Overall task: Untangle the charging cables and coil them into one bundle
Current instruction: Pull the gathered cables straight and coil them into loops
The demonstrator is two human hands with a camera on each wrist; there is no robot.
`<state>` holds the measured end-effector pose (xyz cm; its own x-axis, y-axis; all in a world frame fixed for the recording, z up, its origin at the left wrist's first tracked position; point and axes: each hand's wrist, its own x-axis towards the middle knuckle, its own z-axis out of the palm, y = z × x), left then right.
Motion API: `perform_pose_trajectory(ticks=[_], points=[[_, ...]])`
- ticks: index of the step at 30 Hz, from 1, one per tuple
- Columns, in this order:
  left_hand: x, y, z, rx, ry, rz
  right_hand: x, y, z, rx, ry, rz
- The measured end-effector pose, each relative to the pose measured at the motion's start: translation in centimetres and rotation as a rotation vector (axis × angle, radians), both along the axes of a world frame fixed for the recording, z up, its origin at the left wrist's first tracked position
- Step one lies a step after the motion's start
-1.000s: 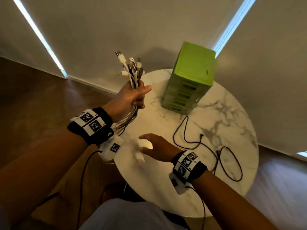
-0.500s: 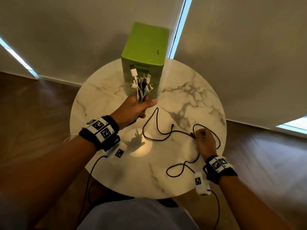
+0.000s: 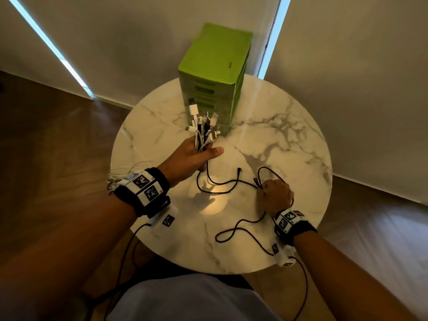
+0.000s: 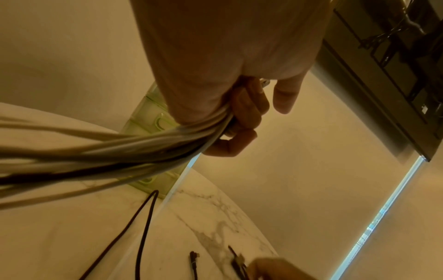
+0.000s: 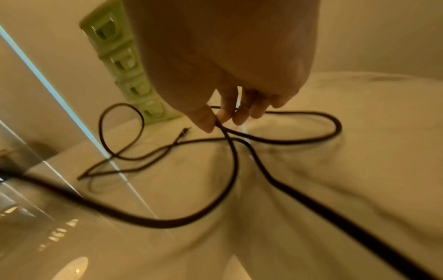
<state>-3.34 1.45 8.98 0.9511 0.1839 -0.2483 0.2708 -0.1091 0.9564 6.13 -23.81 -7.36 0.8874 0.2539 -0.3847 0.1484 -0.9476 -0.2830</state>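
Note:
My left hand [image 3: 196, 156] grips a bundle of white and dark charging cables [image 3: 202, 126] with the plugs pointing up, held above the round marble table [image 3: 148, 140]. In the left wrist view the fingers [image 4: 242, 117] curl round the cable bundle [image 4: 120, 151], which trails back past the wrist. A long black cable [image 3: 222, 181] lies in loops on the table. My right hand [image 3: 274, 193] pinches it near its middle; in the right wrist view thumb and fingers [image 5: 225, 113] hold the black cable [image 5: 230, 170], lifted slightly. One free plug end [image 3: 239, 170] lies on the marble.
A green drawer box [image 3: 215, 72] stands at the table's far edge, just behind the bundle's plugs. Wrist-camera wires hang off the table's near edge. Wooden floor surrounds the table; blinds close off the back.
My right hand reached right and took hold of the black cable, then drew it slightly toward me. The left hand with the bundle lowered over the table, in front of the green box.

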Motion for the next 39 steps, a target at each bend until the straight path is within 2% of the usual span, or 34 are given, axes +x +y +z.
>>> perform_pose_trajectory(ticks=[2, 5, 6, 12, 18, 22, 24, 25, 27, 28, 29, 30, 33, 35, 39], points=[[-0.1, -0.2, -0.1, 0.011, -0.001, 0.003, 0.7, 1.7, 1.7, 0.124, -0.027, 0.013], [0.2, -0.1, -0.3, 0.02, -0.005, 0.003, 1.8, 3.9, 4.8, 0.598, 0.133, -0.091], [0.4, 0.1, -0.4, 0.019, -0.006, 0.006, 2.0, 4.5, 6.0, 0.698, 0.18, -0.115], [1.9, 1.0, -1.5, -0.017, -0.015, 0.025, 0.7, 7.1, 10.7, 0.945, 0.277, -0.033], [2.9, 1.6, -2.5, -0.055, -0.04, 0.054, -1.2, 9.2, 13.2, 1.05, 0.245, -0.061], [3.3, 2.9, -2.3, -0.076, -0.031, -0.022, -1.4, 9.7, 13.8, 1.009, 0.201, -0.132], [3.5, 3.9, -2.1, -0.087, -0.035, -0.007, -0.7, 9.5, 12.8, 0.837, 0.08, -0.231], [3.7, 4.5, -2.1, -0.105, -0.032, 0.007, -0.2, 9.2, 12.1, 0.662, -0.011, -0.262], [3.9, 5.7, -1.7, -0.123, -0.02, 0.015, 0.1, 8.9, 11.9, 0.402, -0.192, -0.25], [4.0, 6.2, -1.5, -0.12, -0.014, 0.018, -0.1, 9.0, 12.1, 0.395, -0.292, -0.186], [4.2, 6.8, -1.3, -0.116, -0.01, 0.024, -0.5, 9.7, 12.4, 0.447, -0.357, -0.084], [4.3, 7.2, -1.2, -0.118, -0.011, 0.034, -1.0, 10.5, 12.8, 0.523, -0.347, 0.028], [4.2, 7.6, -0.6, -0.16, -0.032, 0.058, -3.0, 13.8, 13.3, 0.585, -0.008, 0.209], [3.9, 7.8, -0.3, -0.216, -0.036, 0.069, -3.9, 15.3, 12.9, 0.648, 0.097, 0.188], [3.5, 8.4, 0.2, -0.323, -0.051, 0.16, -4.5, 15.9, 12.5, 0.845, -0.075, -0.011]])
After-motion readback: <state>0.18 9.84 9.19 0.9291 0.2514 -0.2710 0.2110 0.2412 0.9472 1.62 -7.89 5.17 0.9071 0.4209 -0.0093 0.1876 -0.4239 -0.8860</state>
